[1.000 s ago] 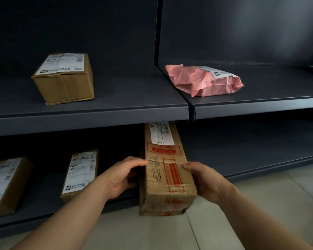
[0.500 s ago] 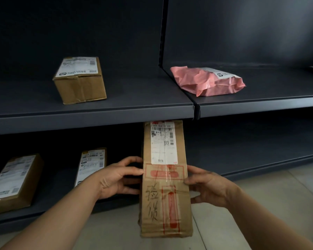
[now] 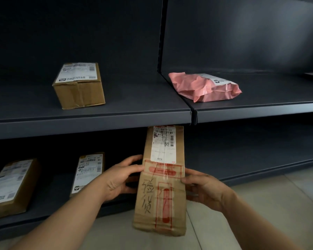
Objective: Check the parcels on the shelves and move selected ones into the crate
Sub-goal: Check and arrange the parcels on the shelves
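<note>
Head view. A long cardboard parcel (image 3: 161, 186), label uppermost, is held lengthwise in front of the lower shelf (image 3: 242, 159), its far end under the lip of the upper shelf (image 3: 98, 121). The left hand (image 3: 119, 179) grips its left edge and the right hand (image 3: 204, 188) its right edge, fingers curled round the sides. The upper shelf carries a small box (image 3: 79, 85) and a pink mailer bag (image 3: 204, 87). The lower shelf carries a flat labelled box (image 3: 88, 173) and a corner box (image 3: 9, 186).

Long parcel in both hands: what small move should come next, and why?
Probably draw the long parcel slightly toward the body: the left hand and right hand grip its sides, but its far end, bearing the white label, lies right under the upper shelf edge.
</note>
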A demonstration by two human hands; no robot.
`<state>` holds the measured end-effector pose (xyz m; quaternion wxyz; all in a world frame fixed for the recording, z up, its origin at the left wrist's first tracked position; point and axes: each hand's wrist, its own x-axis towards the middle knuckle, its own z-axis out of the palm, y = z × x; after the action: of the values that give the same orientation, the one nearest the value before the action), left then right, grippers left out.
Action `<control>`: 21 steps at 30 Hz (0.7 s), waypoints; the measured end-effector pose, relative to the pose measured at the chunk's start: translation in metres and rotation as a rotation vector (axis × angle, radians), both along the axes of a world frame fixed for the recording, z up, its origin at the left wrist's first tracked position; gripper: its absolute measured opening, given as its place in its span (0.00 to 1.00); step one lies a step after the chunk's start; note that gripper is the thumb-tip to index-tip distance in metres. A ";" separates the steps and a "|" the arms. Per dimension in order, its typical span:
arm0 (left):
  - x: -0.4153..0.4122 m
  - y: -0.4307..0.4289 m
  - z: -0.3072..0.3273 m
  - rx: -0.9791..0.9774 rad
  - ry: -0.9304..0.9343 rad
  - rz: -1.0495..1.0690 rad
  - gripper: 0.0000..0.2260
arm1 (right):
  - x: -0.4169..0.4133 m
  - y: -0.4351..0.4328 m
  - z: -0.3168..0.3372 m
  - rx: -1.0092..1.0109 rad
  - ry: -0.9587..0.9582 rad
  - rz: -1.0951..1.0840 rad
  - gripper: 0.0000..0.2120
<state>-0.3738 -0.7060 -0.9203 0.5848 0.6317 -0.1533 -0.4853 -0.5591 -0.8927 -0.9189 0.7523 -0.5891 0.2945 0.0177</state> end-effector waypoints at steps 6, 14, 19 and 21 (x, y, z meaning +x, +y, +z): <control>-0.007 -0.028 -0.005 -0.060 -0.041 0.105 0.24 | 0.018 0.006 -0.001 -0.097 -0.080 -0.213 0.12; -0.006 -0.053 -0.017 -0.126 -0.083 0.135 0.27 | 0.032 -0.013 -0.030 -0.002 -0.128 -0.373 0.17; -0.001 -0.059 -0.028 -0.168 -0.025 0.207 0.30 | 0.041 -0.024 -0.044 -0.057 -0.191 -0.379 0.26; -0.002 -0.058 -0.029 -0.176 0.032 0.231 0.26 | 0.041 -0.021 -0.044 -0.077 -0.184 -0.379 0.27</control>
<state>-0.3754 -0.7645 -0.9496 0.6923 0.5835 -0.1121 -0.4095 -0.5180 -0.9139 -0.9630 0.7428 -0.5505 0.3307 -0.1893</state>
